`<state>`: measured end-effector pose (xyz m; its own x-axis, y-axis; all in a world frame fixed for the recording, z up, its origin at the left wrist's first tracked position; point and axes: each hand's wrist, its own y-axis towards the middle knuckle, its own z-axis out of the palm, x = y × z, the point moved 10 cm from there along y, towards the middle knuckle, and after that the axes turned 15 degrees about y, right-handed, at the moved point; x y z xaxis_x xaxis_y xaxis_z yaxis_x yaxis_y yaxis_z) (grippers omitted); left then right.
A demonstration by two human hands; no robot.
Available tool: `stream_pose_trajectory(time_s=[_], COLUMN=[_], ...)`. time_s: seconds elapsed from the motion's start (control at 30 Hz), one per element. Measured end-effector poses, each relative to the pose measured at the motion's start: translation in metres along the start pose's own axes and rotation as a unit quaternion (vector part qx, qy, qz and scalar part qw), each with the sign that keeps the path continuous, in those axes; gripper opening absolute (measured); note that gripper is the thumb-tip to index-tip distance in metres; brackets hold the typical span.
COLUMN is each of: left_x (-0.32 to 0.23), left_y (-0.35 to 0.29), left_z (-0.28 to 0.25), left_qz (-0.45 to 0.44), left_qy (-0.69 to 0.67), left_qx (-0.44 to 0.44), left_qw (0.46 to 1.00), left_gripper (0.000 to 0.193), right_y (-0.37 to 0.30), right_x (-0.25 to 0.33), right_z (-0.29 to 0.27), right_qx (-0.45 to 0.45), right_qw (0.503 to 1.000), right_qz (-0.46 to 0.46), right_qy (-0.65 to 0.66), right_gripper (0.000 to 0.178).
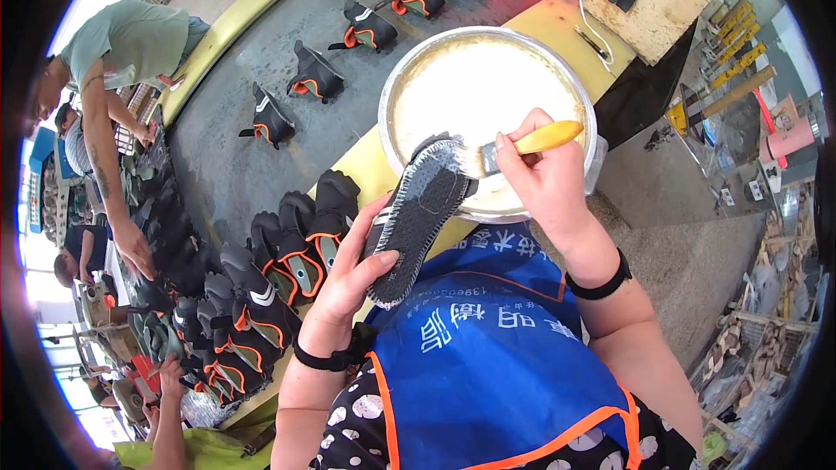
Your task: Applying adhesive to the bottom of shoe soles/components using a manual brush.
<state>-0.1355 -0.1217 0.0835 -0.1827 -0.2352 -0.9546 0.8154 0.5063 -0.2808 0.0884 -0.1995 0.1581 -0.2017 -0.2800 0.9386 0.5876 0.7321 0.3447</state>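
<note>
My left hand [353,271] grips a black shoe upper [416,213] around its sides, with the stitched underside turned up toward me. In my right hand [550,176] is a paintbrush [522,148] with a yellow handle and a metal band. Its pale bristles touch the underside near one end of the upper. Behind the brush, a round metal basin [394,113] holds a white substance, too bright to make out in detail. Both hands are just in front of the basin, above my blue apron [496,339].
Several black shoe uppers with orange edging [252,313] crowd the left side. More shoe uppers [315,74] stand in a row along a dark conveyor belt [218,152] with yellow borders. Across it a co-worker [131,43] reaches toward a pile. A wooden board [679,0] stands at the right.
</note>
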Motion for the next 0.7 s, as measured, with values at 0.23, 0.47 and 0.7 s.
stream_pose_trajectory(time_s=[0.23, 0.47, 0.7], left_x=[-0.01, -0.005, -0.031], left_y=[0.004, 0.008, 0.0], left_z=[0.006, 0.0, 0.006], left_qz=[0.065, 0.074, 0.217], left_qy=[0.037, 0.055, 0.289], left_qx=[-0.017, -0.055, -0.073], left_qw=[0.997, 0.994, 0.929], left_gripper=[0.077, 0.08, 0.085], right_y=[-0.007, -0.034, 0.004], right_x=[0.002, 0.03, 0.022], right_z=[0.003, 0.03, 0.005], right_qx=[-0.056, 0.004, -0.02], right_qw=[0.998, 0.997, 0.993], right_qz=[-0.023, -0.074, -0.048], right_qy=[0.026, 0.006, -0.102], right_gripper=[0.021, 0.019, 0.022])
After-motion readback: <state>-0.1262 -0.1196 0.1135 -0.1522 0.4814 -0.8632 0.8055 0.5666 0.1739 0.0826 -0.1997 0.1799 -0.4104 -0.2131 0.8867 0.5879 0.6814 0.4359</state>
